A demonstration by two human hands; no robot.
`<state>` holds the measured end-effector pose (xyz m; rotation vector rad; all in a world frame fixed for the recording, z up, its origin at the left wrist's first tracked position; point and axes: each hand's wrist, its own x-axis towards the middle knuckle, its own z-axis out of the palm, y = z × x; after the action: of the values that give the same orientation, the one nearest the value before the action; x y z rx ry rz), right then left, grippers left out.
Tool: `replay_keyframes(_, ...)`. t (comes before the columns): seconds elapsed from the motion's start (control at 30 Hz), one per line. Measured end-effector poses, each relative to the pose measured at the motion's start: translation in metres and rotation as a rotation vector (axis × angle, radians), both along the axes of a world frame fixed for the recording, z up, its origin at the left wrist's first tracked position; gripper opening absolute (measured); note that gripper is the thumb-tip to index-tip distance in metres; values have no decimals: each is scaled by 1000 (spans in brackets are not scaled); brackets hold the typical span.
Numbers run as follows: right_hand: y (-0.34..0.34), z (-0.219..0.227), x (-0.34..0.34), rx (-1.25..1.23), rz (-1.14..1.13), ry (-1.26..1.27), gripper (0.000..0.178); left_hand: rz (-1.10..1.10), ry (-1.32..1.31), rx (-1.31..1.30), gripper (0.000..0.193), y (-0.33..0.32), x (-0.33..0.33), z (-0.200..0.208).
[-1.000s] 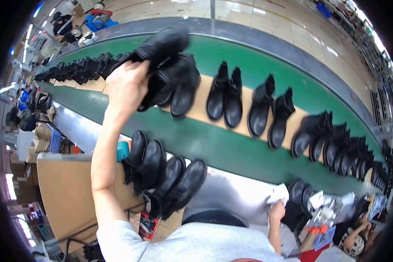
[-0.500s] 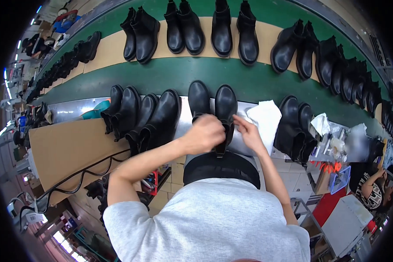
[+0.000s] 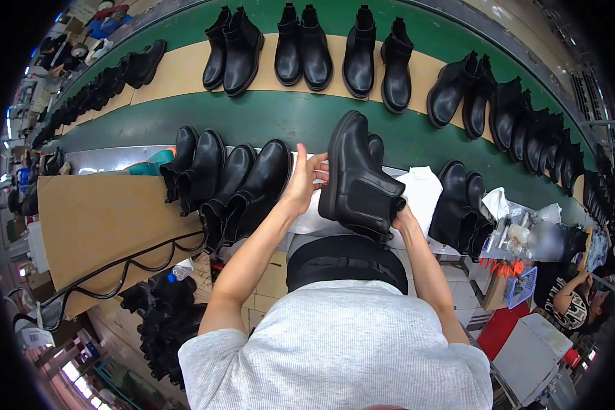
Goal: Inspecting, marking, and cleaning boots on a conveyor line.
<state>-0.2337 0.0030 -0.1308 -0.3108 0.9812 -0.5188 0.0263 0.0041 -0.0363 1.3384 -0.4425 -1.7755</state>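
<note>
Black ankle boot point(image 3: 357, 179), head view: you hold it raised above the near edge of the table point(image 3: 109, 160), directly in front of your body, with a second boot point(image 3: 376, 147) partly hidden just behind it.

Grip state: your right hand point(image 3: 403, 220) is closed on the boot's ankle opening at its lower right; how far the fingers wrap inside cannot be told. Your left hand point(image 3: 304, 181) lies flat and open against the sole side, fingers spread, pressing rather than clasping.

Orientation: the long axis runs from the opening at your right-hand grip up and away to the toe, which points away from you toward the green conveyor point(image 3: 287, 123). The sole edge faces left, toward your open palm; the elastic side panel faces the camera.

Risks, judged from this position:
- Only one hand truly clamps. If the left palm slips off the smooth sole edge, the toe is likely to swing down about the right-hand grip.
- The row of boots point(image 3: 232, 181) stands just left of your left hand; a sideways swing could knock them over.
- The white cloth point(image 3: 420, 191) lies just right of the grip, beneath the boot, and could snag on the heel when the boot is set down.
</note>
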Motion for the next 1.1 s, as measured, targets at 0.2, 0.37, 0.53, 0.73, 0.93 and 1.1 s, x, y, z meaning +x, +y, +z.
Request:
replay_keyframes(0.2,-5,22,5,-155,-72,177,59,-108,-46,42,87,-7,-11,25)
replay_keyframes(0.37,-11,100,16,-482,-105,255,65,96,444,104,82,8,-3,-54)
replay_keyframes(0.53,-7,99,18,-624,-56,305,55,33,857,30,62,-3,-35,-64)
replay_keyframes(0.73,8,95,36,-882,56,879,45,-131,1154,-271,55,-15,-43,-99)
replay_keyframes(0.93,24,78,41,-559,-564,134,39,-222,1377,-524,50,27,-2,-109)
replay_keyframes(1.1,18,49,17,-1067,-216,705,35,43,659,-139,35,19,-31,29)
